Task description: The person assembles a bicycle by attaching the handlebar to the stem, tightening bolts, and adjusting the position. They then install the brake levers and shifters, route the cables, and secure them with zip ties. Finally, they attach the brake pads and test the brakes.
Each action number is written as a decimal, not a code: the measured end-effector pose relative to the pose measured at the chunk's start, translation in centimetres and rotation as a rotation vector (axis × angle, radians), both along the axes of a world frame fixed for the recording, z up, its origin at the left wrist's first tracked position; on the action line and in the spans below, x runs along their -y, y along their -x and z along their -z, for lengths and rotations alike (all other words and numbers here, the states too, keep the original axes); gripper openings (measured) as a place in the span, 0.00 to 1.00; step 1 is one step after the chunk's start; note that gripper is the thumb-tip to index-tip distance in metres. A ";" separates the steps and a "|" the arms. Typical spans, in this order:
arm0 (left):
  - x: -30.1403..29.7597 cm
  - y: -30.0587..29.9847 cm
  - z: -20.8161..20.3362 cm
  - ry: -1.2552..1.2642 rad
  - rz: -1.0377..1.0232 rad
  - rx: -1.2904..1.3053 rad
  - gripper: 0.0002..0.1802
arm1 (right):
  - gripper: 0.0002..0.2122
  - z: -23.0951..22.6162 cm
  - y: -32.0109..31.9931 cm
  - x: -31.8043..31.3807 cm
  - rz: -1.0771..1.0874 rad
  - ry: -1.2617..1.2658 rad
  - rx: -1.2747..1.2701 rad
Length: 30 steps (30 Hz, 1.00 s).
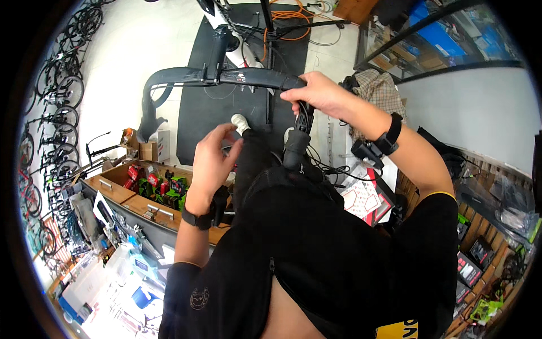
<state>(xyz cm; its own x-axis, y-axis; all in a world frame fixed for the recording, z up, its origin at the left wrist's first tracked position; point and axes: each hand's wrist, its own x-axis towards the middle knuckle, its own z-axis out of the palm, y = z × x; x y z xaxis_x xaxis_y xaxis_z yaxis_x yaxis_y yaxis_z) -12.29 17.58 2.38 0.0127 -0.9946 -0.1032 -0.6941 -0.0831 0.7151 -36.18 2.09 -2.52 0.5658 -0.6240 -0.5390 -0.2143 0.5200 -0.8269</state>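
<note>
A black drop handlebar spans the upper middle, joined to a bicycle with a white frame. Its right bend is gripped by my right hand, thumb on top and fingers curled beneath. Below that hand, a black brake-shift lever hangs close to my body, with loose black cables beside it. My left hand is raised below the bar, apart from it, fingers bent and spread from the thumb. I see nothing held in it. Dark wrapping covers the bar's left drop.
At left stands an open wooden drawer with red and green packaged parts, beside a cluttered bench. Bicycles line the far left. A black mat lies under the bike; an orange hose coils behind. Shelves stand at right.
</note>
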 end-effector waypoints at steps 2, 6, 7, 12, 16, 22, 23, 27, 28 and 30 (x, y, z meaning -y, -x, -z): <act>1.7 1.4 -0.7 0.045 0.096 0.007 0.16 | 0.12 -1.5 1.4 0.7 -0.031 -0.037 -0.037; 4.3 3.8 -1.6 0.026 0.353 -0.073 0.20 | 0.25 -1.6 3.9 1.6 -0.026 0.169 -0.146; 4.7 4.3 -1.7 0.038 0.412 -0.078 0.21 | 0.24 -2.3 5.2 1.7 -0.046 0.175 -0.185; 6.3 5.0 -1.4 0.006 0.636 -0.055 0.42 | 0.21 -3.0 10.4 -4.1 -0.074 0.417 -0.157; 6.4 6.0 0.0 0.129 0.622 0.221 0.58 | 0.27 -4.8 9.1 -10.3 -0.158 0.655 -0.326; 9.2 6.8 -0.5 0.163 0.723 0.359 0.63 | 0.34 -1.3 7.6 -11.3 -0.008 1.089 -0.271; 9.7 7.0 -0.8 0.138 0.745 0.380 0.63 | 0.35 -0.6 7.4 -11.1 -0.016 1.105 -0.274; 10.4 7.5 0.5 0.150 0.768 0.329 0.64 | 0.38 2.0 7.2 -11.1 -0.007 1.033 -0.214; 10.5 7.6 0.9 0.175 0.765 0.309 0.64 | 0.39 2.4 7.3 -11.1 0.007 0.981 -0.181; 10.6 7.6 1.7 0.167 0.762 0.245 0.63 | 0.39 2.7 7.2 -11.4 0.046 0.978 -0.151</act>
<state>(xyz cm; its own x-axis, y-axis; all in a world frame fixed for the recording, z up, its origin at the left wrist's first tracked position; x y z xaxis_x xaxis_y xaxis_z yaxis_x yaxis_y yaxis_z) -19.94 6.94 0.68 -0.6703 -0.7413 -0.0350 -0.6552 0.5689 0.4971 -43.40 13.46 -5.19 0.4974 -0.8525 0.1609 -0.3491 -0.3665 -0.8624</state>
